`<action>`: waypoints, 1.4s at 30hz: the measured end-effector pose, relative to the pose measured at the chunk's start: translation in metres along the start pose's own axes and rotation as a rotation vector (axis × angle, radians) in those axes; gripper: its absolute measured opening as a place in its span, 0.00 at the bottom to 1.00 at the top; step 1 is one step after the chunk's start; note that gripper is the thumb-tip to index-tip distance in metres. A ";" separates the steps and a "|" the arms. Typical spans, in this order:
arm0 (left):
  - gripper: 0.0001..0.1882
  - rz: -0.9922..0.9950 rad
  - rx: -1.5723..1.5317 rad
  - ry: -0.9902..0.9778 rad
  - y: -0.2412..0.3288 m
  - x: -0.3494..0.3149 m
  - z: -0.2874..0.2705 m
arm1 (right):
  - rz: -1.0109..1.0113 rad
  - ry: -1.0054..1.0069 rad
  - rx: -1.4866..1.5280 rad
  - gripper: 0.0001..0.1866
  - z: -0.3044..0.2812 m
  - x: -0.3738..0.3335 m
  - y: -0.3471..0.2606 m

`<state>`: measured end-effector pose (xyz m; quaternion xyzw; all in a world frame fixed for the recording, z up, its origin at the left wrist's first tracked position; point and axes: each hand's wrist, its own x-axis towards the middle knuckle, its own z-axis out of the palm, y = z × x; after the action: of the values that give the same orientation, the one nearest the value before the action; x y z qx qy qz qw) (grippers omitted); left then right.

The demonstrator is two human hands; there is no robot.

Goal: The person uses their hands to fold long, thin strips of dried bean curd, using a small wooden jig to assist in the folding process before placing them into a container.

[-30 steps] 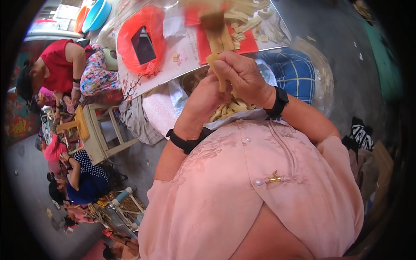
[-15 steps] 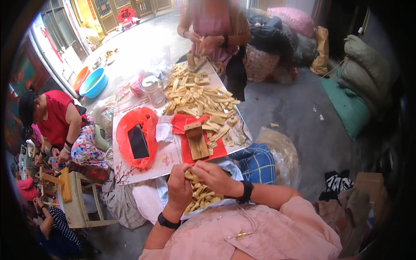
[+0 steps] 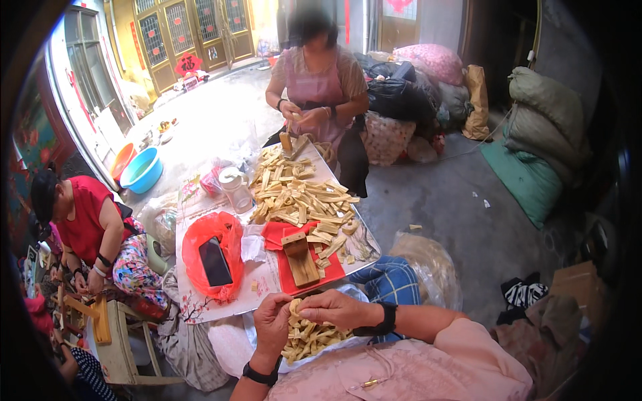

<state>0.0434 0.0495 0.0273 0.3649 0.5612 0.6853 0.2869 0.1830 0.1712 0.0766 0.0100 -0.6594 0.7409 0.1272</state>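
My left hand (image 3: pixel 271 327) and my right hand (image 3: pixel 334 310) meet over my lap, with a curled pale-yellow strip (image 3: pixel 294 307) pinched between their fingertips. Just below them, a white bag (image 3: pixel 338 349) holds many folded yellow strips (image 3: pixel 313 339). In front of my hands stands a wooden block with an upright end piece (image 3: pixel 301 260), set on a red cloth (image 3: pixel 286 275) at the table's near edge. A large heap of flat, loose yellow strips (image 3: pixel 301 190) spreads over the table (image 3: pixel 267 291) behind it.
A phone (image 3: pixel 215 260) lies on a red plastic bag (image 3: pixel 231 234), left of the wooden block. Behind it stands a clear jar (image 3: pixel 237 194). Across the table sits a co-worker in a pink apron (image 3: pixel 314 87); another in red (image 3: pixel 93 207) works at left. Stuffed sacks (image 3: pixel 545 127) are stacked at right.
My view has tilted upward, so more of the far co-worker shows. My hands stay together over the bag; the curled strip between them now shows more clearly.
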 end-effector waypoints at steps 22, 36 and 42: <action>0.09 0.157 0.386 0.099 0.026 0.005 0.018 | 0.292 0.274 0.259 0.13 -0.067 -0.006 0.014; 0.15 0.409 1.170 -0.162 -0.013 0.018 0.017 | 0.512 0.152 0.151 0.12 -0.043 -0.013 0.027; 0.08 0.129 0.557 -0.180 -0.038 0.043 0.006 | 0.306 0.286 -0.098 0.12 -0.055 0.004 0.032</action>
<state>0.0236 0.0952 -0.0016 0.5237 0.6756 0.4867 0.1799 0.1814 0.2227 0.0389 -0.2016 -0.6636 0.7126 0.1056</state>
